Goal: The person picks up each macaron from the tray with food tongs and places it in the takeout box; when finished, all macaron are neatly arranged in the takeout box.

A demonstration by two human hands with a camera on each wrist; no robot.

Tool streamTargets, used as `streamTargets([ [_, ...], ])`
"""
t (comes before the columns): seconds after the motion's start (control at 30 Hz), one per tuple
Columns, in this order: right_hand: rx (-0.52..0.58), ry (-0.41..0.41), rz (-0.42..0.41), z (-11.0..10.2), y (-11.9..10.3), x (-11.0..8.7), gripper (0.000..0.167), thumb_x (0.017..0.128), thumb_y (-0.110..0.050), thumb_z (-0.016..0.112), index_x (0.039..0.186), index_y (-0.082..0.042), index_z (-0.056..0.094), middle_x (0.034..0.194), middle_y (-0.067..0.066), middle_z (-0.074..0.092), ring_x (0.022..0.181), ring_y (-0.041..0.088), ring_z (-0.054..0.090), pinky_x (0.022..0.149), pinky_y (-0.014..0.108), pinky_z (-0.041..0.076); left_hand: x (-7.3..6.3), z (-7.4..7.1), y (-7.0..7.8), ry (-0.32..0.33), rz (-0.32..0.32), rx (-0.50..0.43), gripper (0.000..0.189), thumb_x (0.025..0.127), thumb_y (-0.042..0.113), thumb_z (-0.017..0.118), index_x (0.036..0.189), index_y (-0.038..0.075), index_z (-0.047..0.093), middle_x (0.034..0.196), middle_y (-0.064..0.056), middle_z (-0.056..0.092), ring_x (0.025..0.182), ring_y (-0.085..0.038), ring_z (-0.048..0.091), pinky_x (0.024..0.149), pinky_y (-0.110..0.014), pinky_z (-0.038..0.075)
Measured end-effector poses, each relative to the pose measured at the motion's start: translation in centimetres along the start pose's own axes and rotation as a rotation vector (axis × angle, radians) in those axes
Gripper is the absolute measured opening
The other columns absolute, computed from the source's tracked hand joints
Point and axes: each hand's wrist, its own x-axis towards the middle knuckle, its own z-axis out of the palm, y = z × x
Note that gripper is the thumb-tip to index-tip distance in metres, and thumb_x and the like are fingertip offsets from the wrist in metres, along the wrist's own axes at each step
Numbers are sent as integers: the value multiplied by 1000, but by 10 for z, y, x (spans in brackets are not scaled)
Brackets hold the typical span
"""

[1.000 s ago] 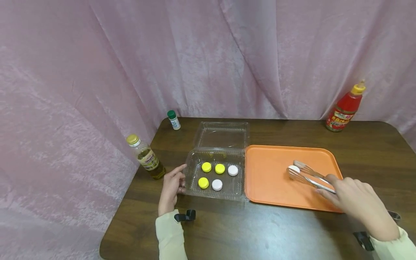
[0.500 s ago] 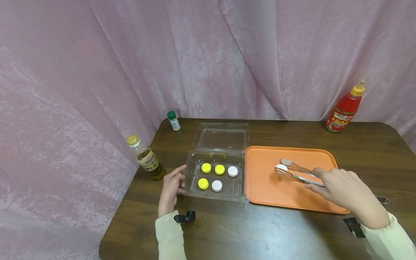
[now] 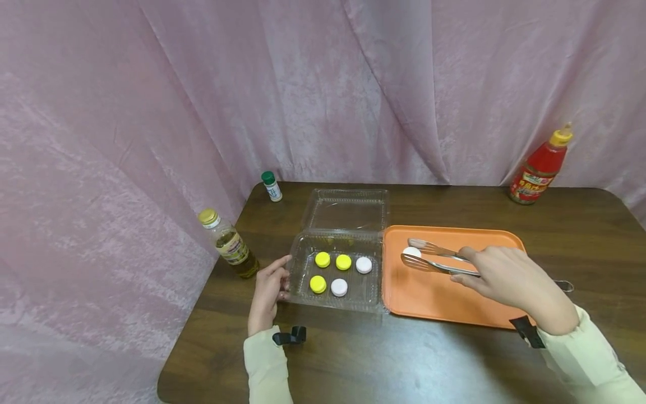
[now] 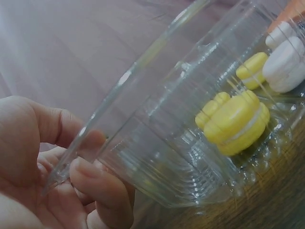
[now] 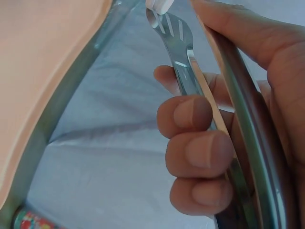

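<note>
My right hand [image 3: 510,278] grips metal tongs [image 3: 440,267], fingers curled round their arms. Between the slotted tips is a white macaron [image 3: 412,252], over the left part of the orange tray [image 3: 444,303]. In the right wrist view that macaron [image 5: 161,5] shows only partly, at the top edge. My left hand [image 3: 266,286] holds the left rim of a clear plastic container [image 3: 301,275]; in the left wrist view the rim passes between thumb and fingers. Inside sit three yellow macarons [image 3: 344,262] and two white macarons [image 3: 339,287]. The container's lid [image 3: 348,210] lies open toward the back.
An oil bottle [image 3: 234,249] stands left of my left hand. Behind it, at the table's back left corner, is a small green-capped shaker [image 3: 273,189]. A red sauce bottle [image 3: 540,168] stands at the back right, before a pink curtain [image 3: 323,101]. The tray adjoins the container's right side.
My right hand has moved left across the tray, carrying the tongs and the white macaron toward the container. The left hand has stayed at the container's rim.
</note>
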Motion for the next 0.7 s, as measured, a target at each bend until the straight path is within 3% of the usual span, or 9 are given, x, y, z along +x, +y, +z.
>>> streamTargets([
  [0.5, 12, -9, -140, 0, -34, 43, 41, 86, -37, 79, 108, -5, 69, 54, -11, 37, 45, 6, 34, 42, 29, 31, -2, 3, 2, -6, -9, -27, 52, 93, -2, 45, 143, 5, 57, 79, -1, 41, 58, -10, 34, 46, -22, 33],
  [0.7, 13, -47, -194, 5, -47, 58, 34, 86, -39, 79, 92, -9, 64, 53, -10, 35, 44, 6, 31, 41, 27, 28, -1, 2, 3, -7, -4, -32, 52, 92, -3, 45, 143, 3, 57, 75, -1, 39, 56, -10, 32, 46, -22, 33],
])
